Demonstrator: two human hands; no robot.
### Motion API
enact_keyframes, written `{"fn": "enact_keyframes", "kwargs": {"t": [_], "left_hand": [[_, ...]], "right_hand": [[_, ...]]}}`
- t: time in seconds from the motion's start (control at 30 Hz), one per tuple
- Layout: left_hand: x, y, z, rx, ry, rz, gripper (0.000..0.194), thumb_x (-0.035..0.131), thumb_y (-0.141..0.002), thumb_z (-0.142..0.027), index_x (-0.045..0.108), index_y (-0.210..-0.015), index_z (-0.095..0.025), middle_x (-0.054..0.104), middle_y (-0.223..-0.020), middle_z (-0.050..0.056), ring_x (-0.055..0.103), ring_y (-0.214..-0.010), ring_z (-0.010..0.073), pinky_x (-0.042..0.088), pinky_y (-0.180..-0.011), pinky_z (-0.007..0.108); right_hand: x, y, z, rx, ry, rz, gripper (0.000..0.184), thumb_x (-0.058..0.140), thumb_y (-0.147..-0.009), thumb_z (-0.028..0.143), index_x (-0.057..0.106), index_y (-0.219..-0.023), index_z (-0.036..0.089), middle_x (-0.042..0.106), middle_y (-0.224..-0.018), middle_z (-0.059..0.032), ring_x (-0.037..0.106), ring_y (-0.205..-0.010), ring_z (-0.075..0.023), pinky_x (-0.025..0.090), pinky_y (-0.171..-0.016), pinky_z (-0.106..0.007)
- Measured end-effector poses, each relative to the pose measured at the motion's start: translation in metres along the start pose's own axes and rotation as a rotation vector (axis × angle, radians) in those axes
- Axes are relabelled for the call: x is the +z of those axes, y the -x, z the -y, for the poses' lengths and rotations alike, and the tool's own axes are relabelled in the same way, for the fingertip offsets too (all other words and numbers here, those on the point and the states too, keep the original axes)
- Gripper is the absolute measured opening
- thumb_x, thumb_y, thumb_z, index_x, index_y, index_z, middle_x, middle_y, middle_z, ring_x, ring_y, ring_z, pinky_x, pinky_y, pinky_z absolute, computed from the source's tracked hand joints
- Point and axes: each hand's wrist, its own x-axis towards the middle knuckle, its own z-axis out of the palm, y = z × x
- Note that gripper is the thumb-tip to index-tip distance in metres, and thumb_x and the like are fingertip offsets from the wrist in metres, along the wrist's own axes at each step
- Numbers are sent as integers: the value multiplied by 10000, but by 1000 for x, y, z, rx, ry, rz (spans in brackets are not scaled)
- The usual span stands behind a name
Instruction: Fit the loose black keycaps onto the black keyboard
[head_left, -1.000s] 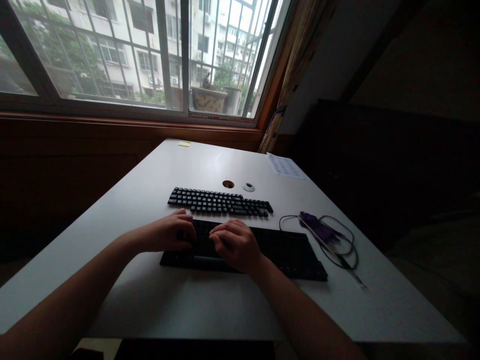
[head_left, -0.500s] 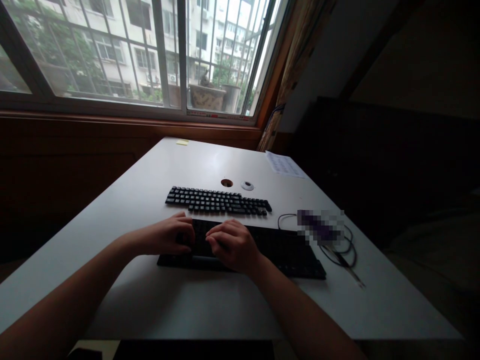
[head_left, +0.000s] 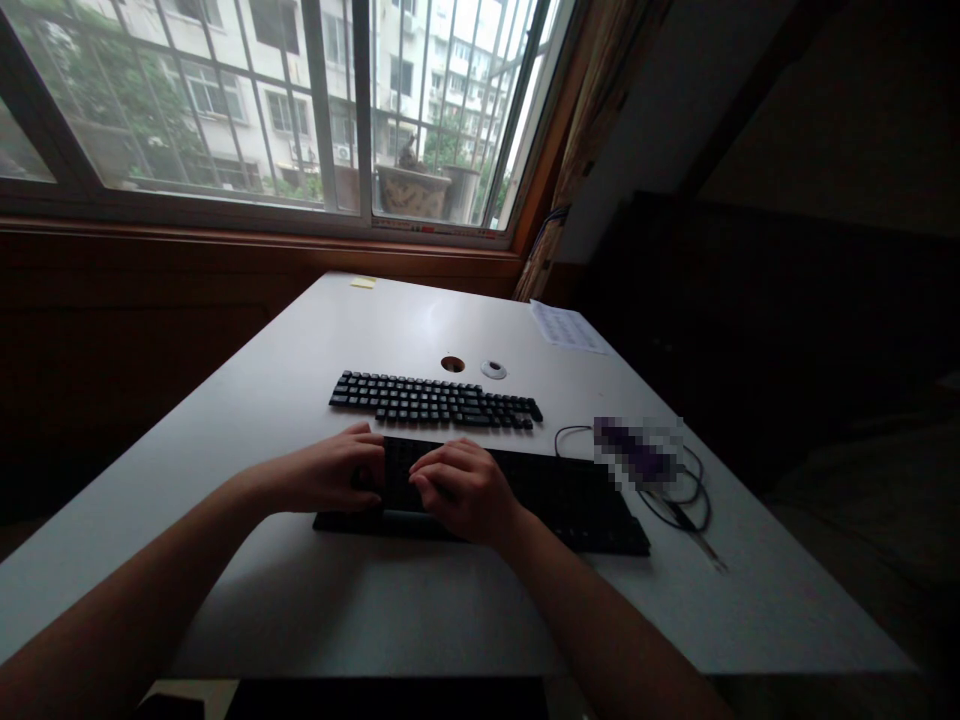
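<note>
Your left hand (head_left: 337, 470) and right hand (head_left: 465, 485), fingers curled, grip contents indeterminable, are over the black keyboard (head_left: 570, 500) at six o'clock on the white desk (head_left: 420, 615), loose keycaps (head_left: 431, 400) just beyond at twelve.

No legible text, brand or number from my view. Printed sheet (head_left: 568, 328) at the tabletop's (head_left: 247, 440) far right: faint rows of marks, too small for me to read. Window frame (head_left: 442, 232), bottom rail: small reddish marks, can't make them out. Loose keycaps (head_left: 431, 400) and dark keyboard (head_left: 574, 500): I can't read any legends.
</note>
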Motion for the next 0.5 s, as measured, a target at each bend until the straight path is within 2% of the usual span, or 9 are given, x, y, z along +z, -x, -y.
{"fn": "enact_keyframes", "kwargs": {"t": [0.5], "left_hand": [[-3, 1, 1, -25, 17, 20, 130, 673, -885, -321, 656, -936, -203, 614, -992, 42, 478, -983, 217, 442, -850, 318]], "right_hand": [[-1, 0, 1, -16, 20, 9, 155, 602, -934, 206, 668, -795, 208, 762, -865, -3, 668, -757, -150, 475, -752, -341]]}}
